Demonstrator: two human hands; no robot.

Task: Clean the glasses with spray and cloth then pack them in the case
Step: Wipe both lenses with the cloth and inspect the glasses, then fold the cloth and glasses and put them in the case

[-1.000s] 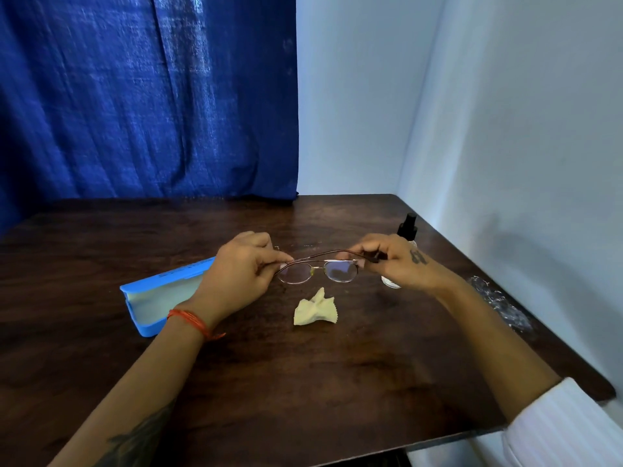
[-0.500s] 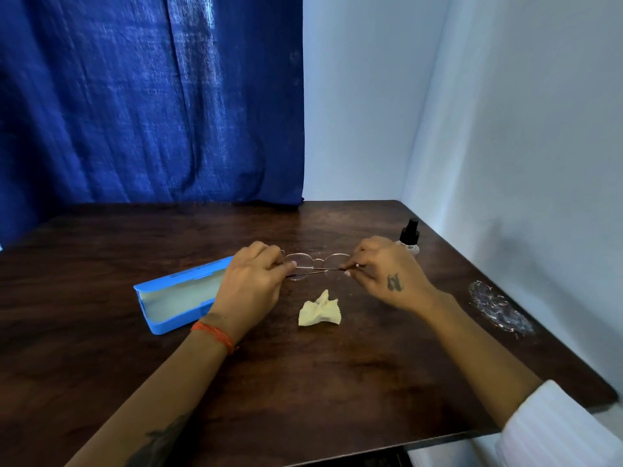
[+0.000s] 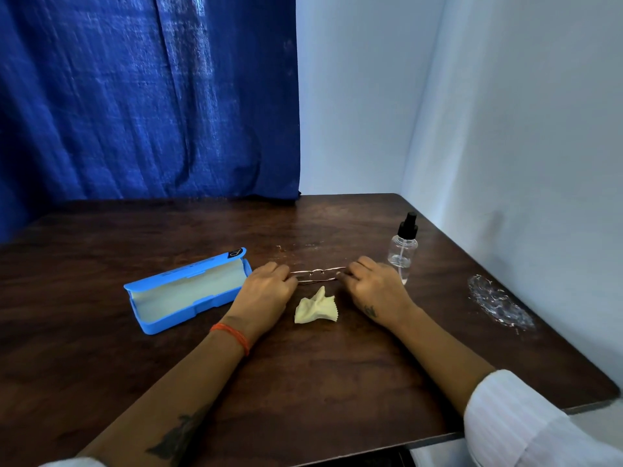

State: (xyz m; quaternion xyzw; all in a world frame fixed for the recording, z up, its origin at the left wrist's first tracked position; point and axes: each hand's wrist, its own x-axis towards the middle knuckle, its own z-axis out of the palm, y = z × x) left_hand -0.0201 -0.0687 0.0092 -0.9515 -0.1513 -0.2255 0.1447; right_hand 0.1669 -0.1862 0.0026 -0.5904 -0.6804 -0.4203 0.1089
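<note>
Thin-framed glasses [image 3: 318,275] lie low over the dark wooden table [image 3: 303,372], held at both ends. My left hand [image 3: 266,293] pinches their left end and my right hand [image 3: 374,288] pinches their right end. A crumpled pale yellow cloth [image 3: 315,306] lies on the table just in front of the glasses, between my hands. An open blue case [image 3: 188,291] with a pale lining lies to the left of my left hand. A clear spray bottle [image 3: 403,247] with a black pump stands upright behind my right hand.
A crumpled clear plastic wrapper [image 3: 499,305] lies near the table's right edge by the white wall [image 3: 522,146]. A blue curtain [image 3: 145,96] hangs behind the table's far edge.
Both hands have lowered the glasses from above the cloth down to the table surface, and the frame now sits flat. The spray bottle is now uncovered behind my right hand.
</note>
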